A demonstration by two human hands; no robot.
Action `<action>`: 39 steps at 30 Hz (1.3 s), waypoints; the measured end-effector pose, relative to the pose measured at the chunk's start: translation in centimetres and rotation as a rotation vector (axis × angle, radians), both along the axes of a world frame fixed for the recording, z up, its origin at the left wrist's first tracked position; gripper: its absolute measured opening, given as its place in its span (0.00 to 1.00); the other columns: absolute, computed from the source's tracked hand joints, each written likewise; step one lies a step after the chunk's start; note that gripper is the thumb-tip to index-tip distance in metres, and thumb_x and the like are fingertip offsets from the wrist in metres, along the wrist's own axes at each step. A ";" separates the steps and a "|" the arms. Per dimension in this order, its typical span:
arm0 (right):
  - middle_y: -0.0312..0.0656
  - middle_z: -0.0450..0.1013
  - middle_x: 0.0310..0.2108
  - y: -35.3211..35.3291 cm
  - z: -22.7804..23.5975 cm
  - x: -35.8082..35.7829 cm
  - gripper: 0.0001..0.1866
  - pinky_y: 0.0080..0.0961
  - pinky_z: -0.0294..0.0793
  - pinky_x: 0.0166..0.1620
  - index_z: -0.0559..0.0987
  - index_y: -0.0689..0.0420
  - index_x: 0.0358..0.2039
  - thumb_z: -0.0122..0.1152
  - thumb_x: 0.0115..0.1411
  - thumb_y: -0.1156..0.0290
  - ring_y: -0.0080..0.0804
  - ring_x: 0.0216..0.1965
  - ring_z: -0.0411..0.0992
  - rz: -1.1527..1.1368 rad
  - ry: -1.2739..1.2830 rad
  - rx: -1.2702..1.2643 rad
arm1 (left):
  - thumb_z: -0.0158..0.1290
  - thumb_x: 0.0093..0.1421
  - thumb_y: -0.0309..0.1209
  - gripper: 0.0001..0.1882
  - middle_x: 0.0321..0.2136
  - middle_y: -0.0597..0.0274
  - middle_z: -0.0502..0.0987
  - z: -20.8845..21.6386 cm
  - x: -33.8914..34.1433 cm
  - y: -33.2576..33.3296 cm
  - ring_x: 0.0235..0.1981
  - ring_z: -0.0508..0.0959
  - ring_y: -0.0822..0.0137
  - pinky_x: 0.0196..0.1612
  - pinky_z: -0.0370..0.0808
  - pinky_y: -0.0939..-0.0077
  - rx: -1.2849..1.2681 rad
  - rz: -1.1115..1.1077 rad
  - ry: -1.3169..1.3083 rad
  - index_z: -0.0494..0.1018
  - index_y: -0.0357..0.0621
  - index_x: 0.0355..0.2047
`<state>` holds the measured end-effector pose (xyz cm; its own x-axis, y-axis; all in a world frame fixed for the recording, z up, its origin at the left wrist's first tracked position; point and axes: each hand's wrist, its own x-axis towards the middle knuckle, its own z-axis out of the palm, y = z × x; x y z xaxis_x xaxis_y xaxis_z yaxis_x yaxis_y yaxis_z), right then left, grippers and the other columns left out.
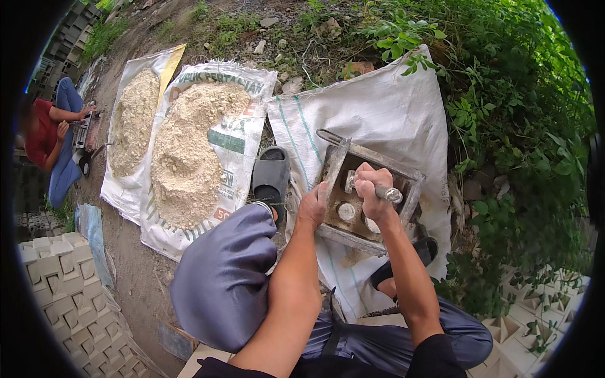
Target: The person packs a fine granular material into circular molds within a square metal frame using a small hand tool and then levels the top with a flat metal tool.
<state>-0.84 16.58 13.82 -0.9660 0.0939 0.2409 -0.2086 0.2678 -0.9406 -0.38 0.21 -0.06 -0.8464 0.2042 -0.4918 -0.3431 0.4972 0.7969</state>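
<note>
A square metal mould (pixel 368 154) sits on a white woven sack (pixel 372 101) between my feet. Inside it are pale round blocks (pixel 346 212), and a bent metal loop (pixel 330 136) sticks out at its far left corner. My left hand (pixel 312 205) grips the mould's left wall, its fingertips partly hidden. Over the mould's interior, my right hand (pixel 374 190) is closed in a fist around a short metal-handled tool (pixel 392 194). The handle's rounded end points right; the fist covers much of the tool, so its exact kind cannot be told.
Two sacks to the left carry heaps of pale crumbly powder (pixel 189 151) (pixel 135 123). Patterned pale blocks (pixel 69 290) are stacked at lower left, others (pixel 535 315) at lower right. Dense plants (pixel 517 126) border the right. Another person (pixel 53 135) sits at far left.
</note>
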 end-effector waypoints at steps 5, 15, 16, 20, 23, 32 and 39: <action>0.40 0.60 0.10 0.7 0.5 1.6 0.13 0.29 0.60 0.27 0.65 0.63 0.10 0.47 0.47 0.72 0.31 0.18 0.55 -0.105 0.055 -0.171 | 0.35 0.65 0.55 0.31 0.40 0.35 0.76 0.3 0.3 -0.3 0.48 0.73 0.40 0.50 0.69 0.60 0.011 0.023 0.022 0.74 0.40 0.47; 0.45 0.58 0.12 -0.9 0.1 1.7 0.12 0.33 0.56 0.25 0.63 0.64 0.11 0.50 0.47 0.74 0.36 0.19 0.55 -0.132 -0.022 0.028 | 0.35 0.66 0.55 0.32 0.39 0.35 0.76 0.5 0.3 0.2 0.47 0.73 0.39 0.49 0.69 0.60 -0.027 -0.027 0.006 0.74 0.40 0.46; 0.46 0.59 0.13 -1.0 -1.1 1.3 0.13 0.34 0.56 0.25 0.62 0.64 0.12 0.51 0.47 0.74 0.37 0.19 0.55 -0.014 0.041 0.132 | 0.35 0.66 0.55 0.32 0.39 0.35 0.76 0.3 0.3 0.0 0.47 0.73 0.39 0.49 0.69 0.60 0.001 -0.024 -0.006 0.74 0.40 0.46; 0.46 0.58 0.11 -2.8 0.9 0.3 0.13 0.36 0.56 0.25 0.62 0.64 0.11 0.51 0.46 0.75 0.40 0.18 0.54 -0.162 -0.003 0.020 | 0.34 0.66 0.55 0.32 0.38 0.34 0.75 0.2 0.3 -0.3 0.46 0.73 0.38 0.48 0.69 0.57 -0.002 0.028 0.054 0.74 0.39 0.45; 0.48 0.59 0.11 -3.2 1.1 1.5 0.13 0.37 0.56 0.26 0.63 0.64 0.11 0.52 0.46 0.74 0.41 0.17 0.53 -0.224 -0.026 -0.043 | 0.34 0.66 0.55 0.32 0.38 0.34 0.76 0.4 0.3 -0.1 0.45 0.73 0.38 0.48 0.69 0.57 -0.013 0.006 0.029 0.74 0.41 0.46; 0.42 0.60 0.10 -3.9 -0.5 2.7 0.13 0.31 0.57 0.27 0.63 0.62 0.10 0.47 0.50 0.73 0.33 0.19 0.57 -0.125 -0.024 0.124 | 0.35 0.66 0.54 0.31 0.37 0.34 0.75 0.1 0.2 0.3 0.45 0.74 0.38 0.46 0.69 0.58 0.032 0.000 -0.028 0.75 0.39 0.44; 0.43 0.57 0.11 -4.2 2.4 5.4 0.11 0.32 0.57 0.25 0.67 0.63 0.13 0.50 0.47 0.71 0.35 0.20 0.56 -0.200 -0.063 -0.066 | 0.35 0.66 0.54 0.31 0.37 0.35 0.76 0.7 -0.1 0.6 0.44 0.74 0.39 0.47 0.69 0.58 -0.046 -0.034 0.032 0.75 0.39 0.45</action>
